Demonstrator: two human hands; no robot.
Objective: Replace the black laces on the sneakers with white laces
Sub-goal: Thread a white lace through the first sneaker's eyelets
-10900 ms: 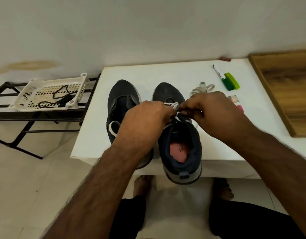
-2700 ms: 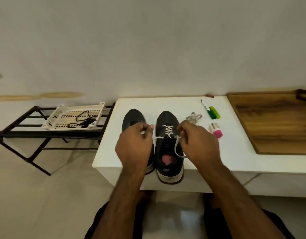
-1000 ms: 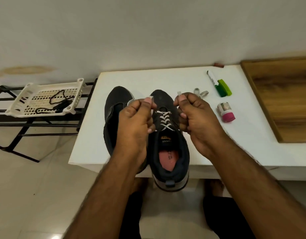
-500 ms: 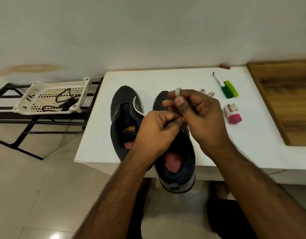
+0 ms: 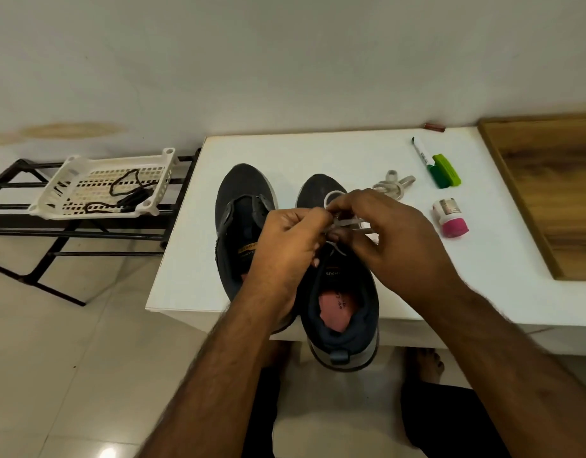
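Left hand [image 5: 290,241]: fingers are curled, and a strand of the white lace [image 5: 346,223] is pinched above the right shoe [image 5: 342,292].
Right hand [image 5: 389,236]: fingers are curled round the same lace, which is held close against the left hand; the two hands touch over the shoe's tongue.
White lace: short flat strands are seen between the fingertips and a loop shows just behind the hands; most of the lacing is hidden by the hands.
Right shoe: dark, set on the table [image 5: 318,150] with its toe toward the wall and its heel overhanging the near edge; a pink insole is seen inside.
Left shoe [image 5: 242,226]: dark, placed just beside the right shoe, toe toward the wall; no lace is seen in its eyelets, and its heel is covered by the left wrist.
Spare lace [image 5: 392,186]: a knotted white bundle is laid on the table just behind the right hand.
Black laces [image 5: 126,193]: left in a white basket [image 5: 70,166] on a black rack [image 5: 17,186], well apart from the table.
Marker [image 5: 423,155]: laid near the far edge, with a green block [image 5: 445,170] touching it.
Pink-capped item [image 5: 450,219]: laid on its side, right of the hands.
Wooden board [image 5: 549,193]: set on the table's right part.
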